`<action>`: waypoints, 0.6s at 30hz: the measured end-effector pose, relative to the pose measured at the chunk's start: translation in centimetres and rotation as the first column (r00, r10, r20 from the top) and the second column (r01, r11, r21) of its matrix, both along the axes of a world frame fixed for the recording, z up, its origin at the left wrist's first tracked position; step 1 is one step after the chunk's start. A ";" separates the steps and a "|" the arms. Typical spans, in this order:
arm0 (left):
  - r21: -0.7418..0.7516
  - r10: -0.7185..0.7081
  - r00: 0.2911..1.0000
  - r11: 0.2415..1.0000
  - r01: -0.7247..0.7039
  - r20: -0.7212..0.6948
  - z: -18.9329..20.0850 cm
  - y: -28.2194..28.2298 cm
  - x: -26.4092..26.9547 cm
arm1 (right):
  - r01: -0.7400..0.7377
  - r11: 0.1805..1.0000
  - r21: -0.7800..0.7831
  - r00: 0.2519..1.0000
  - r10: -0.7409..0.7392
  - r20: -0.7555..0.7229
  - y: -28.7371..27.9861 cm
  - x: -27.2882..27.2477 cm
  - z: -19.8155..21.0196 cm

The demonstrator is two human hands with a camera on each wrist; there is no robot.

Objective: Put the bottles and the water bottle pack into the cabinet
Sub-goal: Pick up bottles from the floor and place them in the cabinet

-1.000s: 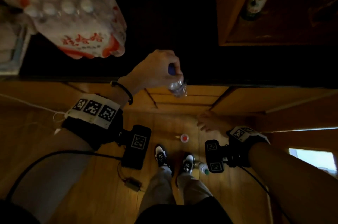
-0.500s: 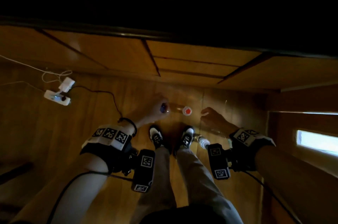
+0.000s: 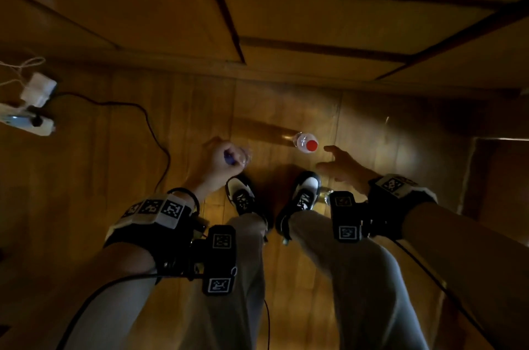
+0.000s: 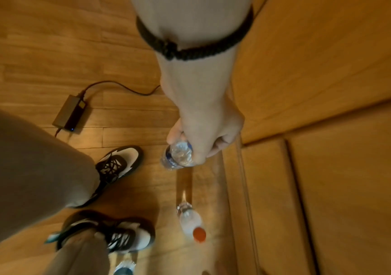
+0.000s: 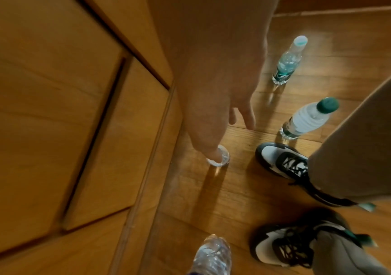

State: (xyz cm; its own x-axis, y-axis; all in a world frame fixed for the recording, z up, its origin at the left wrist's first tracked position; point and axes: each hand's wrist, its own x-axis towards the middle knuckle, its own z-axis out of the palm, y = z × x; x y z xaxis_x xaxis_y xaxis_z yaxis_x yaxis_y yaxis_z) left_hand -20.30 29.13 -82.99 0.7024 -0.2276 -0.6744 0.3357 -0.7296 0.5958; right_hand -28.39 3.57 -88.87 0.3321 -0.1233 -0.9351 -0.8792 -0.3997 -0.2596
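My left hand point(image 3: 220, 160) grips a clear bottle with a blue cap point(image 3: 230, 157) low over the wooden floor; in the left wrist view the fingers point(image 4: 201, 137) curl round the bottle's top point(image 4: 179, 154). A clear bottle with a red cap point(image 3: 307, 144) stands on the floor in front of my shoes. My right hand point(image 3: 339, 163) is open just to the right of that cap, fingers stretched toward it. In the right wrist view its fingers point(image 5: 213, 147) overlap that bottle point(image 5: 223, 158); contact is unclear. Two more bottles point(image 5: 288, 61) point(image 5: 307, 119) stand behind the hand.
The wooden cabinet front point(image 3: 315, 20) rises just beyond the bottles. A white power strip point(image 3: 28, 120) with a black cable lies on the floor at left, and a power adapter point(image 4: 70, 113) behind my left shoe point(image 3: 242, 195). My right shoe point(image 3: 305, 195) is close to the bottles.
My view has tilted down from the counter to the floor. The left hand came down with the blue-capped bottle. The water bottle pack has left the view. The right hand stays near the red-capped bottle.
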 end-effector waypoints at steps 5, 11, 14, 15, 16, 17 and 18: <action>0.162 -0.091 0.995 0.983 0.083 0.043 -5.5 2.0 0.9 | -0.060 0.993 -0.103 0.998 0.062 0.014 1.6 0.9 -6.5; 0.217 -0.102 0.994 0.972 0.094 0.030 -9.6 3.6 1.8 | 0.027 0.967 -0.254 0.999 -0.017 0.041 3.8 1.4 -13.2; 0.193 -0.013 0.999 0.981 0.006 0.033 -10.7 3.8 1.7 | 0.167 0.918 -0.361 0.986 -0.148 0.081 4.6 2.1 -14.4; 0.171 0.017 0.999 0.985 -0.025 0.047 -10.6 3.6 1.5 | 0.205 0.894 -0.398 0.979 -0.178 0.103 4.7 2.2 -14.3; 0.157 0.030 0.998 0.987 -0.037 0.047 -10.5 3.5 1.1 | 0.237 0.879 -0.414 0.971 -0.203 0.124 4.9 2.2 -14.2; 0.144 0.035 0.999 0.989 -0.038 0.026 -10.6 3.6 0.7 | 0.243 0.882 -0.403 0.969 -0.205 0.134 5.0 2.2 -13.6; 0.135 0.055 0.998 0.989 -0.054 0.001 -10.4 3.7 0.4 | 0.230 0.889 -0.396 0.972 -0.188 0.142 5.0 2.0 -13.2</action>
